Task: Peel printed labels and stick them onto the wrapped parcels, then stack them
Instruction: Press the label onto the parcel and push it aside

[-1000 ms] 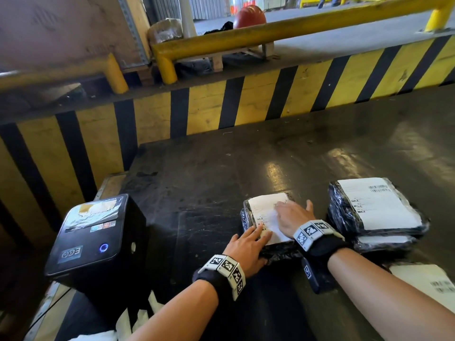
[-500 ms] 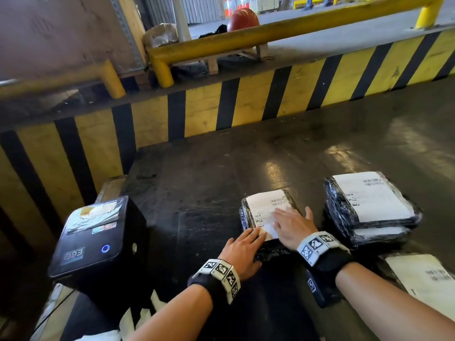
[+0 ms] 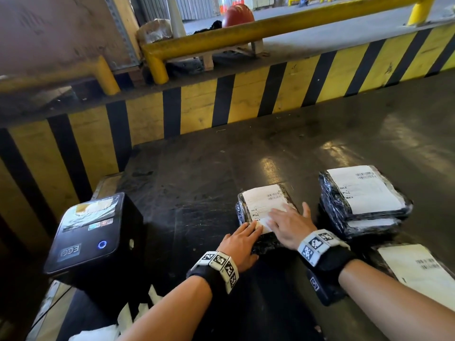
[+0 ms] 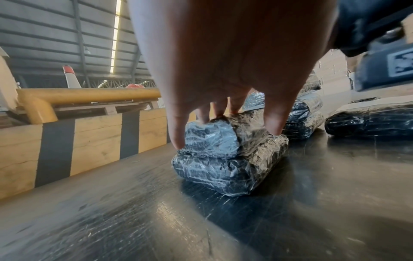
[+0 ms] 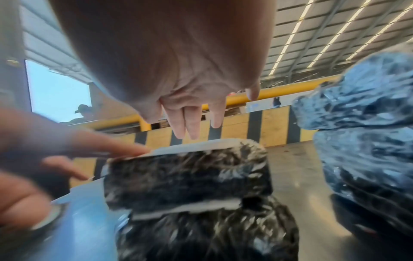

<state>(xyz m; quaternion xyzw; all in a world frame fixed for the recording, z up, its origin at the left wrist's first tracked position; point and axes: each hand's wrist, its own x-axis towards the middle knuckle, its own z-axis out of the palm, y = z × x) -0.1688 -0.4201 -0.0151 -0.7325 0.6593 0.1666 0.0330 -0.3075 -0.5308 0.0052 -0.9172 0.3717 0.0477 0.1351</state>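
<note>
**Both hands flat on the label of the middle parcel**

Right hand (image 3: 290, 226) lies palm-down, fingers straight and spread, pressing the white label (image 3: 264, 199) onto the black wrapped parcel (image 3: 267, 242) in the middle of the dark surface (image 3: 197, 173). Left hand (image 3: 240, 244) rests beside it at the parcel's near-left corner, fingers straight, their tips on the label's near edge and the wrap; the left wrist view shows the fingertips (image 4: 178, 141) touching the film without curling round it. Just right of this parcel stands a stack of labelled parcels (image 3: 362, 207), apart from it. Nearer on the right lies another labelled parcel (image 3: 418, 269), partly cut off by the picture's edge. On the left, near the surface's edge, sits a black label printer (image 3: 91, 239) with a lit blue ring. Along the far side runs a yellow-and-black striped barrier (image 3: 246, 99).
</note>
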